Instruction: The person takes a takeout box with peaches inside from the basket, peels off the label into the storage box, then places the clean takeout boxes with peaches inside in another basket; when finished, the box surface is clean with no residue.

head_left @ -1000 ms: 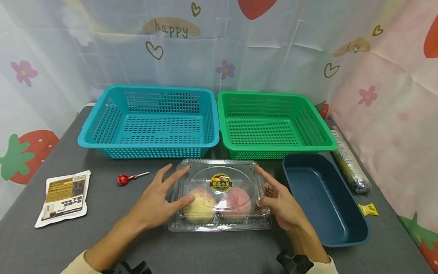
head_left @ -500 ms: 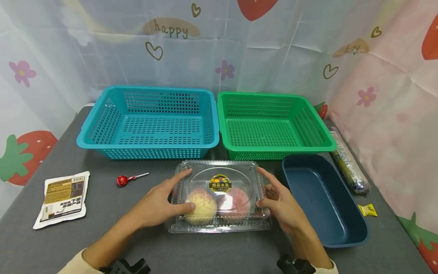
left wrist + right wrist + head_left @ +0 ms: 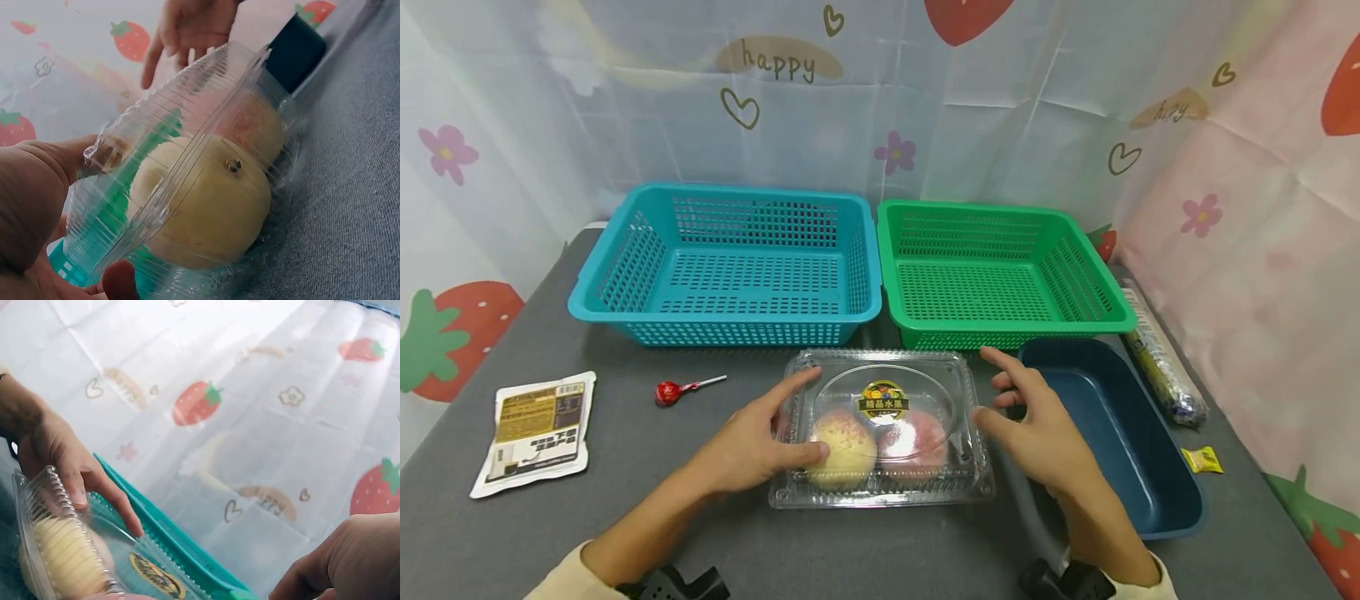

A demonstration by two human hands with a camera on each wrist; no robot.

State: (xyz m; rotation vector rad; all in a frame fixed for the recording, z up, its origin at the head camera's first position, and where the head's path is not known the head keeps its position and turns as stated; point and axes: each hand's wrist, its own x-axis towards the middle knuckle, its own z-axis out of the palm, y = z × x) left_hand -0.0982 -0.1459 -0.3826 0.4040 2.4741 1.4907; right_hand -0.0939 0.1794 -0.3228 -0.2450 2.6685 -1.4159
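Observation:
A clear plastic fruit box [image 3: 883, 404] with a black and gold label lies lid-down on the grey table in the head view. Inside sit two round peach-like fruits, a yellowish one [image 3: 841, 454] on the left and a pink one [image 3: 913, 442] on the right. My left hand [image 3: 748, 450] grips the box's left side, thumb over the lid; the left wrist view shows its fingers partly hidden at the box's edge. Just off the right side hovers my right hand [image 3: 1045, 433], fingers loosely bent and holding nothing.
Behind the box stand a blue basket [image 3: 722, 319] and a green basket [image 3: 1015, 327]. A dark blue tub [image 3: 1123, 433] is under the right forearm's side. A long wrapped pack [image 3: 1165, 358], yellow candy [image 3: 1202, 459], lollipop [image 3: 668, 392] and white pouch [image 3: 535, 433] lie around.
My right hand has let go of the box's right side and moved a little to the right. The left hand's fingers have drawn in at the left edge; the box stays put.

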